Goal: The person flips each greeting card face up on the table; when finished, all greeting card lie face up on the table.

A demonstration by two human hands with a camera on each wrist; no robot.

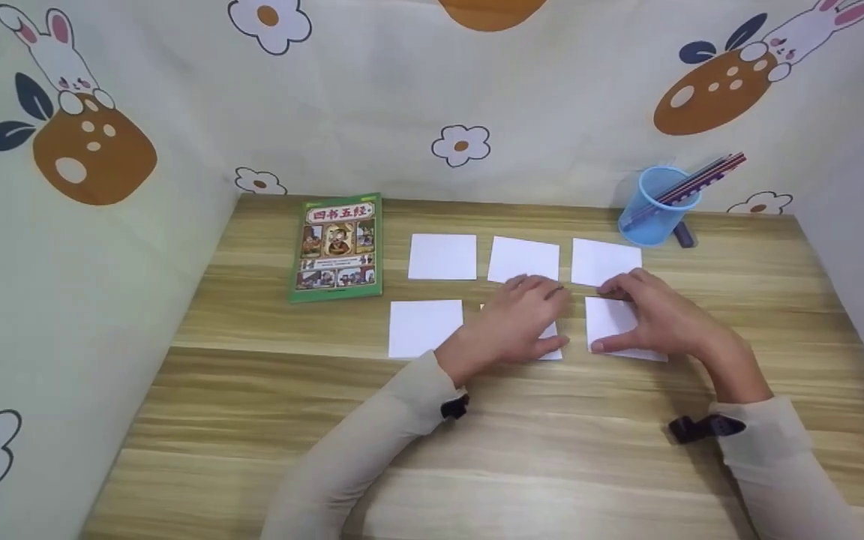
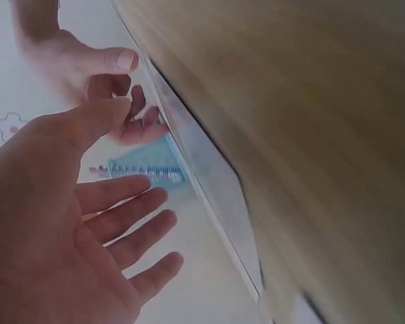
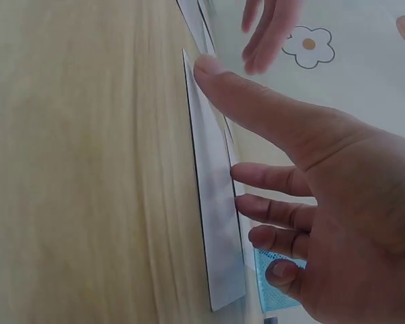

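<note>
White square cards lie in two rows of three. My left hand (image 1: 516, 319), palm down with fingers spread, is over the middle card of the near row (image 1: 548, 349) and hides most of it. Its fingers hold nothing in the left wrist view. My right hand (image 1: 661, 315) spans the near row's right card (image 1: 612, 319). In the right wrist view, the thumb (image 3: 209, 65) is at that card's left end, and the bent fingers (image 3: 256, 202) are at its far edge. The card (image 3: 212, 202) lies on the table.
The near-left card (image 1: 426, 328) is beside my left wrist. Behind are the far row's left (image 1: 443, 256), middle (image 1: 523, 259) and right (image 1: 604, 261) cards. A green comic-style book (image 1: 338, 247) lies left. A blue mesh cup (image 1: 646, 217) with pencils stands at the back right, beside a small dark object (image 1: 685, 235).
</note>
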